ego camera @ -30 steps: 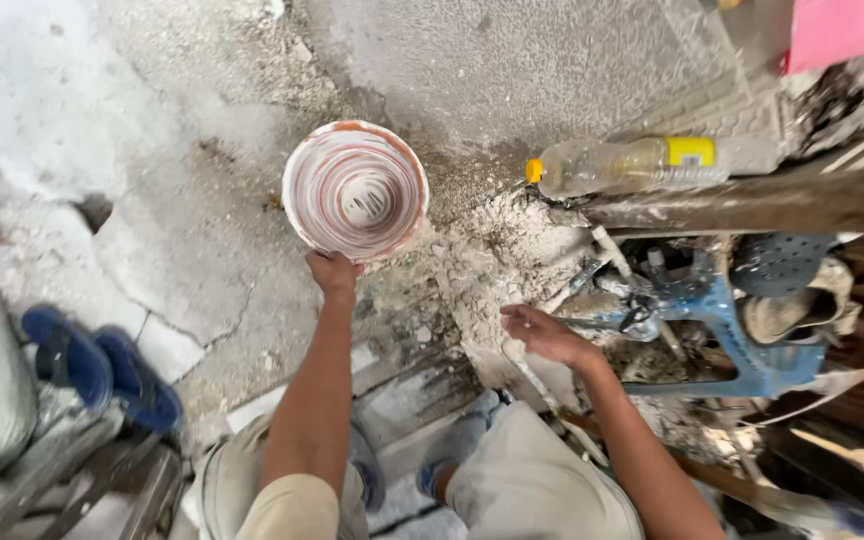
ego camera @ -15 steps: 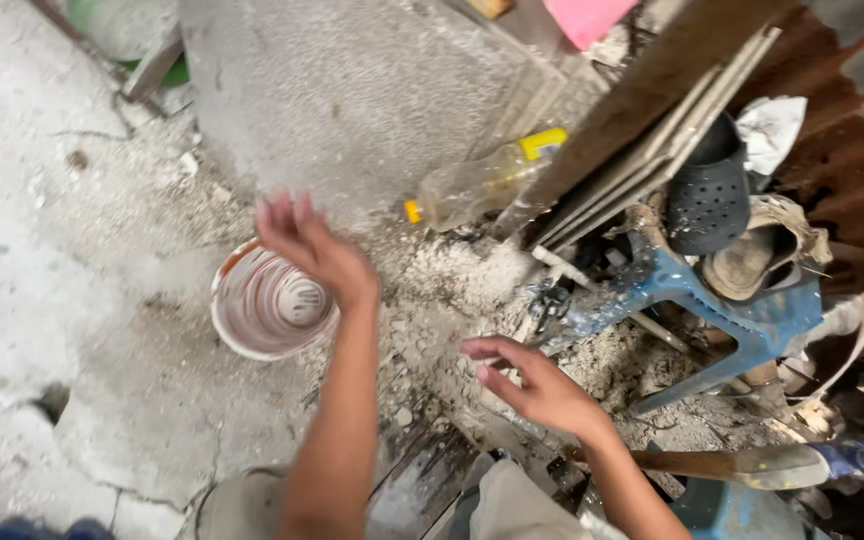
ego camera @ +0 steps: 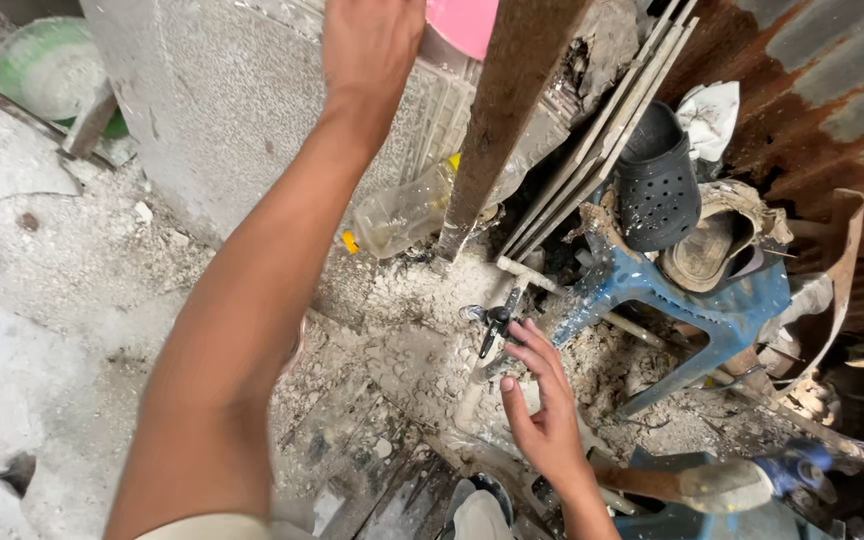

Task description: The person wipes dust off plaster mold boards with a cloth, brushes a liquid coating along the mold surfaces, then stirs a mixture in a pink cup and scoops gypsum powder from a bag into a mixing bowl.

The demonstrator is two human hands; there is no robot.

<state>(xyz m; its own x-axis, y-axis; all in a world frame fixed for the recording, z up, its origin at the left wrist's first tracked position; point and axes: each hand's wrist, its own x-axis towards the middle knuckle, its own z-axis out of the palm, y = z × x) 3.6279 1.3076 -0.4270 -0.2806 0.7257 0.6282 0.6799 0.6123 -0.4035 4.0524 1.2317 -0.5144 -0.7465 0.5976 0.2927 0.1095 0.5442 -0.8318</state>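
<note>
Tap [ego camera: 493, 325] just beyond right hand [ego camera: 542, 415], fingers apart; left hand [ego camera: 372, 40] raised, its fingers cropped.

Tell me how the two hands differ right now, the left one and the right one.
The left hand is raised at the top of the view, against the grey slab, while the right hand is low, just beside the small black tap handle. The left arm stretches long across the picture; little of the right forearm shows. The right hand's fingers are spread and open; the left hand's fingers are cut off. Both are bare.
</note>
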